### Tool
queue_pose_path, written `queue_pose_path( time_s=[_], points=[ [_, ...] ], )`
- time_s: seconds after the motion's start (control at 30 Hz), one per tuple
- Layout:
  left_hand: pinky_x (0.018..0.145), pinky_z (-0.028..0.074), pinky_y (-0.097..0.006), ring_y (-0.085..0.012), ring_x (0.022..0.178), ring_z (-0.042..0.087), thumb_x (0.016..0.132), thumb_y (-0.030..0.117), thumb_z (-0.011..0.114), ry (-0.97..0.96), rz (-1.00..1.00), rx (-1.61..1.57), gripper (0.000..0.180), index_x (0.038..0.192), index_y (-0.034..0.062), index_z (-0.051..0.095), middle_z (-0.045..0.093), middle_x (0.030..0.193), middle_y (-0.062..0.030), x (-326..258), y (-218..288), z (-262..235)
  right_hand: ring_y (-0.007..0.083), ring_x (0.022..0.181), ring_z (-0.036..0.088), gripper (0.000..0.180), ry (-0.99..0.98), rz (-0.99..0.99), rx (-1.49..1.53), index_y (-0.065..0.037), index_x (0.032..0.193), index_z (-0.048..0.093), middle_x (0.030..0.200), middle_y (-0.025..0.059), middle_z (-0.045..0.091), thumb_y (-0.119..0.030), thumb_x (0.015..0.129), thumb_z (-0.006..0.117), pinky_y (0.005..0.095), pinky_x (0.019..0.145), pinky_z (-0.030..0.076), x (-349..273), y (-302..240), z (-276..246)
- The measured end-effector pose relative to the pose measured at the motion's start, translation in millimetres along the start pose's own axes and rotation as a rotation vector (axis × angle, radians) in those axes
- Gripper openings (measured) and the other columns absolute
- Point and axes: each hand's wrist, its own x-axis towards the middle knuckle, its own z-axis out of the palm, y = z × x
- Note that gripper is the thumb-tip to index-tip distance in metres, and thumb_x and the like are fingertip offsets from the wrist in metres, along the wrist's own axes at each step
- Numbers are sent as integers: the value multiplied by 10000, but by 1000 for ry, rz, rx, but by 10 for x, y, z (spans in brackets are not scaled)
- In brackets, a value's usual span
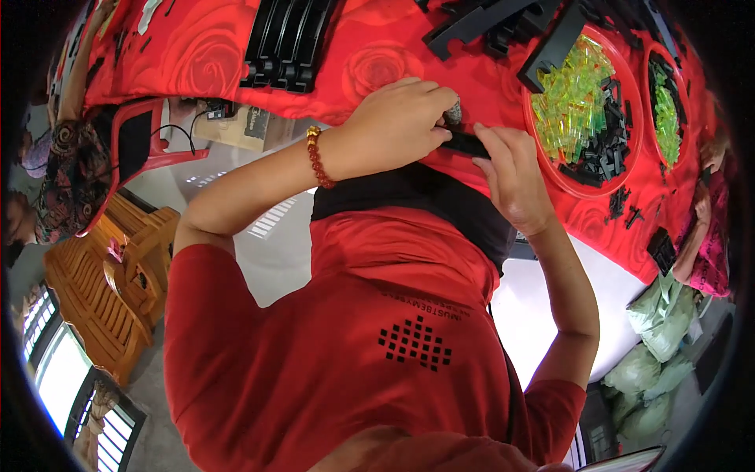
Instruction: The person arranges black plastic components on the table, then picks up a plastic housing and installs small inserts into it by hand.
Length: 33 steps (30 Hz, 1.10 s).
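Observation:
Close to the table's near edge, my left hand (399, 128) is closed, with a rough grey lump (453, 115) showing at its fingertips. The thumb of that hand lies by the end of a black bar-shaped plastic piece (467, 144). From the other side, my right hand (515, 175) pinches this bar between thumb and fingers. A bead bracelet circles my left wrist. To the right is a red round tray (543, 169) of yellow-green clear vials (572, 98) and small black parts (607, 141).
Long black channel pieces (287, 43) lie side by side at the far left on the red rose-print cloth (377, 67). More black pieces (487, 23) are heaped beyond the tray. A second red tray (668, 118) stands farther right. Other people sit at both sides.

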Motion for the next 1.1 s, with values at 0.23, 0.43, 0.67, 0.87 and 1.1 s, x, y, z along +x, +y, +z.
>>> queue_pose_path(
  time_s=[0.23,0.43,0.67,0.87,1.1],
  points=[
    [692,506,-406,-319,806,641,796,91,744,-73,-26,-51,272,927,3,522,632,856,-153,63,-40,7,326,1029,539,419,-57,11,36,-8,1211,575,1110,141,571,-54,812,695,414,895,428,47,-9,-48],
    [654,525,-369,-299,753,669,796,81,765,-116,-96,-92,359,977,-17,471,651,832,-165,92,-16,-17,326,1020,532,392,-55,1,88,-7,1202,575,1099,142,576,-37,821,662,416,885,412,56,11,-45],
    [720,524,-427,-368,817,675,776,97,758,-175,-217,-145,502,1099,-42,399,669,810,-170,150,25,-35,307,1019,539,395,-62,24,100,-12,1176,591,1091,123,590,9,786,648,401,883,406,52,17,-30],
    [626,524,-332,-242,704,651,771,88,782,-221,-245,-127,515,1027,-12,346,647,797,-135,197,9,-43,291,1029,545,394,-81,42,81,-16,1163,598,1088,114,597,30,773,635,395,885,399,80,-21,-49],
    [625,519,-326,-237,703,653,778,119,785,-190,-156,-63,491,1059,-37,415,651,788,-120,185,11,-15,288,1024,543,394,-46,52,89,-6,1139,598,1058,114,595,51,750,624,392,860,396,84,-32,-37]
  ],
)
